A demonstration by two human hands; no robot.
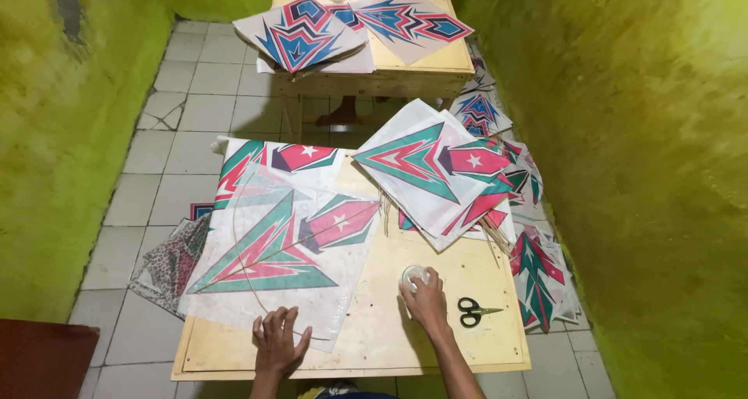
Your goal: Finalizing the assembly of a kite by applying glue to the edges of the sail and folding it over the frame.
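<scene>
A: Far left, on the tiled floor: a stack of patterned sheets [173,260] leaning against the wooden table [467,352]. What lies on the table's left half?

B: A thin printed kite sheet [273,251], red and green arrow pattern with a star, laid flat, with slender bamboo sticks crossing it: one straight spine, one bowed. The left hand [278,343] rests on its near edge, fingers spread, pressing down.

A: How would it handle?

B: Judged by its look: very light, limp, easily torn or creased. The sticks appear springy. Best held flat with an open palm, or lifted at the edges close to the sticks.

A: And centre?

B: The right hand [426,299] curls over a small clear round container [414,274], fingertips touching its top; whether it grips it cannot be told.

A: Further right?

B: Black-handled scissors [473,311], just beside that hand, untouched. Behind, a pile of finished kites [436,173] overhangs the table's right edge; more lie on the floor beyond.
</scene>
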